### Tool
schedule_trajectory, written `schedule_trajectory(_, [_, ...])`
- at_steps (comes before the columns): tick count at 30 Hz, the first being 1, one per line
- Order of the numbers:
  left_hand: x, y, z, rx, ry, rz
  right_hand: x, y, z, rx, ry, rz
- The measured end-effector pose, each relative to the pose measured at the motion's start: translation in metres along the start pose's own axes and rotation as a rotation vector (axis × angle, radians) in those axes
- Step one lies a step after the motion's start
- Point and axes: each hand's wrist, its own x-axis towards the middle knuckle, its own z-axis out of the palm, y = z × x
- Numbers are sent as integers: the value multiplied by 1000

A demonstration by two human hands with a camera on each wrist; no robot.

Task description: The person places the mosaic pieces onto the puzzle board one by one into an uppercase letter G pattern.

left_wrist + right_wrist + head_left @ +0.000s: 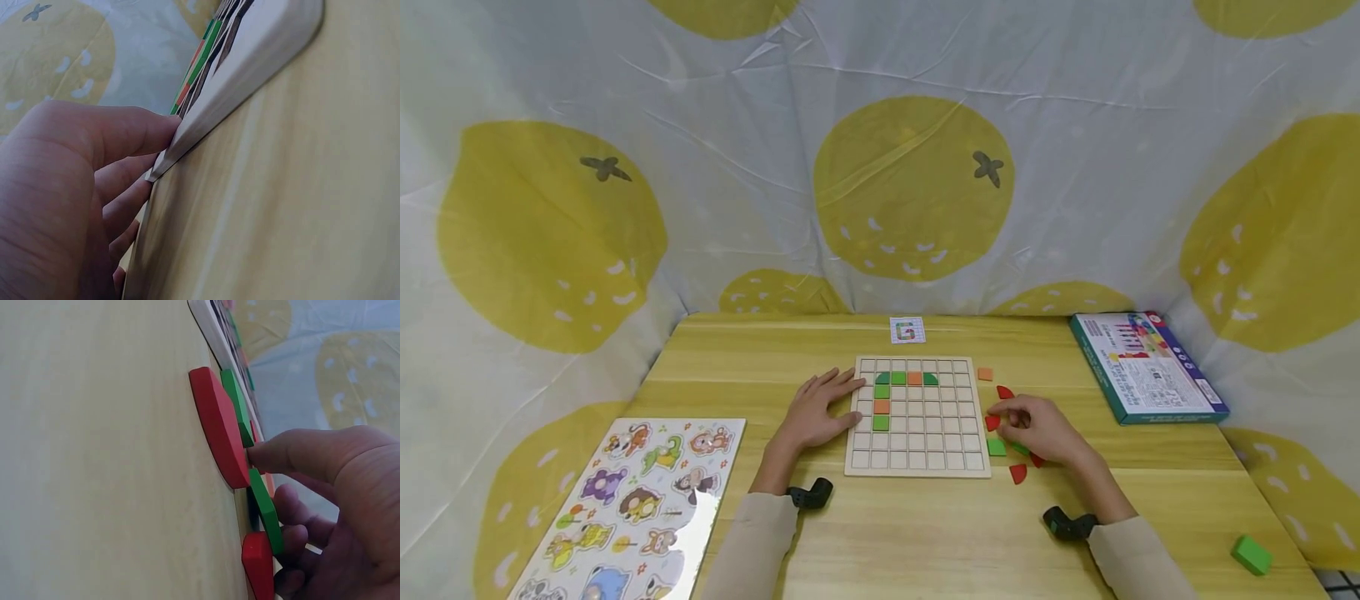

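Observation:
A wooden grid board (917, 465) lies on the table with green and orange pieces in several of its cells. My left hand (817, 412) rests at the board's left edge, thumb and fingertips touching it. In the left wrist view, the thumb (134, 128) lies against the rim. Right of the board, my right hand (1037, 427) pinches a red piece (992, 422) between thumb and fingers, partly hidden by them. Around that hand lie a green square (996, 447), red quarter-circle pieces (1017, 474) and a green piece (265, 509), partly under the hand.
A small pattern card (907, 330) lies behind the board, and an orange square (985, 374) sits by its right edge. An animal puzzle (647, 500) is at the left. A boxed set (1150, 367) lies back right, with a green block (1252, 555) at front right.

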Motion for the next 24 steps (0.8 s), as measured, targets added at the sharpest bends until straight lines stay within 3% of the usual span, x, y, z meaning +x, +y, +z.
schedule_trajectory(9, [-1, 2, -2, -7, -2, 1, -1, 0, 2, 12, -1, -6])
schedule_trajectory(16, [-2, 2, 0, 1, 7, 3, -1, -1, 2, -36, -45, -83])
schedule_trajectory(24, [-1, 4, -2, -3, 0, -1, -1, 1, 1, 16, -47, -59])
